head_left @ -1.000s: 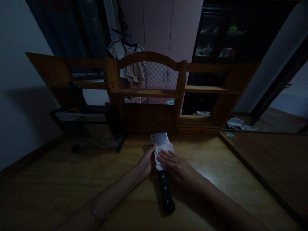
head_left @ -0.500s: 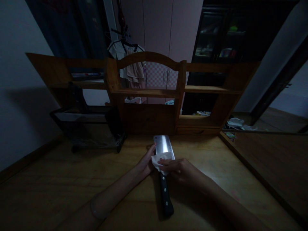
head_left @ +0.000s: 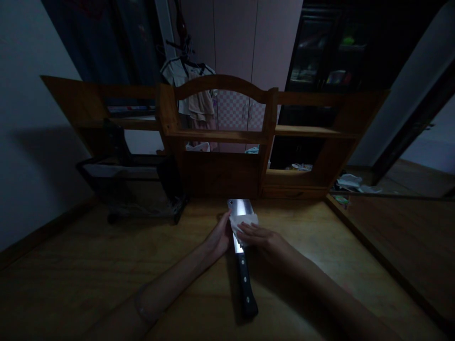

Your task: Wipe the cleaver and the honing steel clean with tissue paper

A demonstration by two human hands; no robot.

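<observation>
A cleaver (head_left: 241, 207) with a broad shiny blade and a black riveted handle points away from me over the wooden table. My left hand (head_left: 221, 235) grips the blade along its left edge, thumb toward the far end; its other fingers are mostly hidden behind the blade. Across the middle of the blade lies a white tissue (head_left: 243, 219). My right hand (head_left: 261, 237) presses that tissue flat against the metal with its fingers. Nobody holds the handle, which extends toward me.
A wooden shelf unit (head_left: 220, 136) runs along the back of the table (head_left: 170, 289). To the left stands a dark-framed box-like object (head_left: 142, 189) with clear sides. A raised wooden edge (head_left: 369, 246) borders the table's right side.
My right hand has slid the tissue up the blade, away from the handle, baring the metal near the handle. My left hand keeps its hold on the blade.
</observation>
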